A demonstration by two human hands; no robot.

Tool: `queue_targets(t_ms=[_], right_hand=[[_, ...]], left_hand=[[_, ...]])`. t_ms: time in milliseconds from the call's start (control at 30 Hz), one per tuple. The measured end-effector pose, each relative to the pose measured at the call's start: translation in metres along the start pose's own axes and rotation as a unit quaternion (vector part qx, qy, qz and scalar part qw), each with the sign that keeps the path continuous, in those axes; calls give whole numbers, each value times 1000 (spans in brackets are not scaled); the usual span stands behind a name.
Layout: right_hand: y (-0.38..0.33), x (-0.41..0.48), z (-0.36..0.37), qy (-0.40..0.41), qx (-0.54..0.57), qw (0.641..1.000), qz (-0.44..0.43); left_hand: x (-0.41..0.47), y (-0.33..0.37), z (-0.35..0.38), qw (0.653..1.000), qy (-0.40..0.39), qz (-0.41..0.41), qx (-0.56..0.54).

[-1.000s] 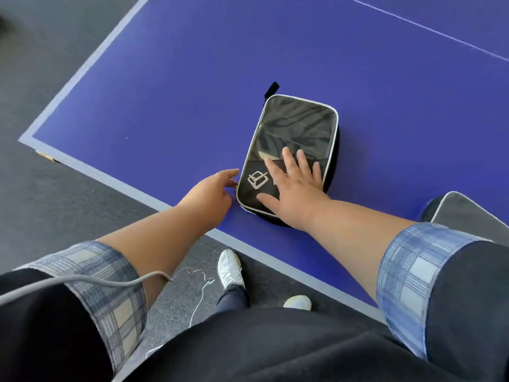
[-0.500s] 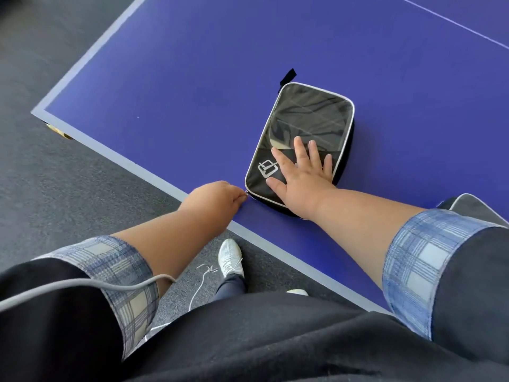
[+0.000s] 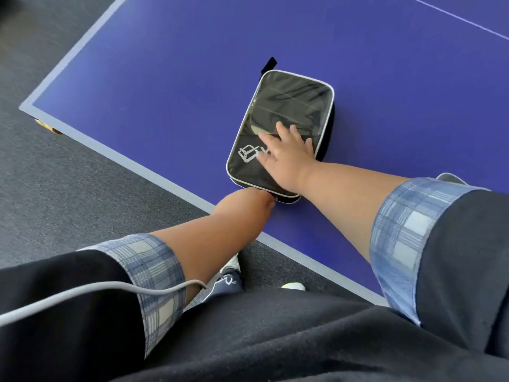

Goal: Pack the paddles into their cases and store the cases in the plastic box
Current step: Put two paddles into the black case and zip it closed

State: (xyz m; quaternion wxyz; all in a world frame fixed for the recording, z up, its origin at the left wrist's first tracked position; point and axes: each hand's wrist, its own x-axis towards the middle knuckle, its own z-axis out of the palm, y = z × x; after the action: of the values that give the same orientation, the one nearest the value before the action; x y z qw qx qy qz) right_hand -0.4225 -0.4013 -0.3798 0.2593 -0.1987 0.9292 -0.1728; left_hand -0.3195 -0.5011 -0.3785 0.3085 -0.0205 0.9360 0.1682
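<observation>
Near table edge (image 3: 165,184), right grip (image 3: 286,164) flat on case (image 3: 289,106), left grip (image 3: 245,205) curled, hold unclear, cable (image 3: 82,293) over sleeve (image 3: 148,260)

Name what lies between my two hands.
In the head view, the near end of the black case lies there: the left hand sits at its front edge, the right hand rests flat on its top.

On blue table (image 3: 165,92) — black case (image 3: 289,106)

A games room: blue table-tennis table (image 3: 192,78) on grey carpet (image 3: 68,188).
</observation>
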Motion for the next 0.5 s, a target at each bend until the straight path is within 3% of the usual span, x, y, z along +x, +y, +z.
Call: queue_targets(t_ms=[100, 167, 200, 267, 367, 433, 500], right_hand=[[21, -26, -15, 201, 211, 956, 30], [31, -52, -10, 271, 265, 912, 159], [33, -64, -2, 244, 296, 894, 230], [30, -85, 18, 98, 394, 849, 339], [12, -98, 38, -94, 520, 768, 362], [2, -95, 38, -125, 576, 735, 336], [-3, -86, 38, -113, 594, 724, 332]], left_hand=[[-5, 0, 0, 999, 16, -26, -39], [-7, 0, -2, 997, 26, -41, -53], [-9, 1, -3, 997, 31, -45, -51], [-9, 4, -4, 996, 43, -54, -59], [-13, 12, -8, 998, 29, -49, -10], [-15, 20, -10, 996, -15, -13, 85], [-17, 21, -7, 994, -12, 9, 104]])
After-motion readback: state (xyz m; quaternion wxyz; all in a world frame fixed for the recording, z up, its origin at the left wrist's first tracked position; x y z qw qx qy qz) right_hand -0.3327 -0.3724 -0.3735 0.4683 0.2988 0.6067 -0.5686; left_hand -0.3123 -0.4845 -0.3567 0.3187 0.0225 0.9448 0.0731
